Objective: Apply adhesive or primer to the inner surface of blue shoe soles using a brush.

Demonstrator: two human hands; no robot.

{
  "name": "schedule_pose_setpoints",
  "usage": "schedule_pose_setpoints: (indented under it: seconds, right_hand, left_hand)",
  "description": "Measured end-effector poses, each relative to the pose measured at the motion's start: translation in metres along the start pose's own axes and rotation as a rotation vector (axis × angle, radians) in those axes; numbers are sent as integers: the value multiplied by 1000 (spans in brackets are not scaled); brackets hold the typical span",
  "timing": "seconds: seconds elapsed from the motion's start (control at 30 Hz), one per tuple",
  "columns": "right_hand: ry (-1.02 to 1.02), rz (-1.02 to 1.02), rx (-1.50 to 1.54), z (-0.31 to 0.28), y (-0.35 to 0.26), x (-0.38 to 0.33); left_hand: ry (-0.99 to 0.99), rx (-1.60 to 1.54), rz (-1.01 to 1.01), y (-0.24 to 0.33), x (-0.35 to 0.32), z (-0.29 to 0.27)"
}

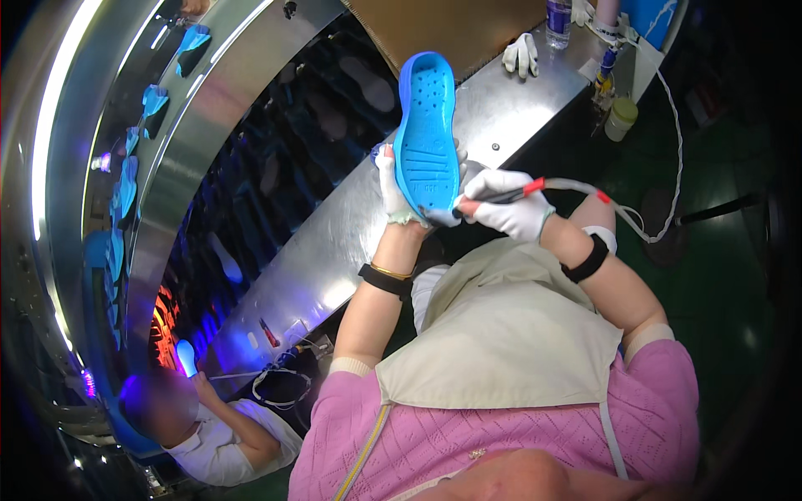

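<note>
A bright blue shoe sole stands out over the bench, its inner side facing me, with small holes toward the far end and ridges nearer me. Wrapped round its left edge is my left hand, in a white glove with a bare fingertip showing. My right hand, gloved too, closes round a dark pen-like brush tool with red bands and a pale tube trailing off to the right. Its tip meets the near heel edge of the sole, where my fingers partly hide it.
A metal bench runs diagonally, with a white glove and plastic bottle at its far end. Dark soles lie on the conveyor beyond; blue pieces hang at left. A co-worker holds a sole at lower left.
</note>
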State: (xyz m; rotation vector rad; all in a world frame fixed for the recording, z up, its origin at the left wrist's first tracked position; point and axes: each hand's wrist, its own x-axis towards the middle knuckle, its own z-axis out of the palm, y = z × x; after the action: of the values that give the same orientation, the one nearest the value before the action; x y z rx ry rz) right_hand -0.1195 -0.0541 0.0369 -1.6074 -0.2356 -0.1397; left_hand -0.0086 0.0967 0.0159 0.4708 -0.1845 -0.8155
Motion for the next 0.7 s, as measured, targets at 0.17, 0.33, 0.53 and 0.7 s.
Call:
schedule_pose_setpoints:
  seconds: [0.17, 0.33, 0.53, 0.7]
  right_hand:
    - [95, 206, 249, -8, -10, 15]
    - [341, -47, 82, 12, 15, 26]
    - [267, 132, 385, 1, -19, 26]
    - [360, 140, 248, 5, -22, 39]
  left_hand:
    - [14, -12, 150, -16, -10, 0]
    - [231, 42, 191, -30, -18, 12]
    - [151, 16, 212, -30, -20, -2]
    - [-223, -85, 112, -30, -25, 11]
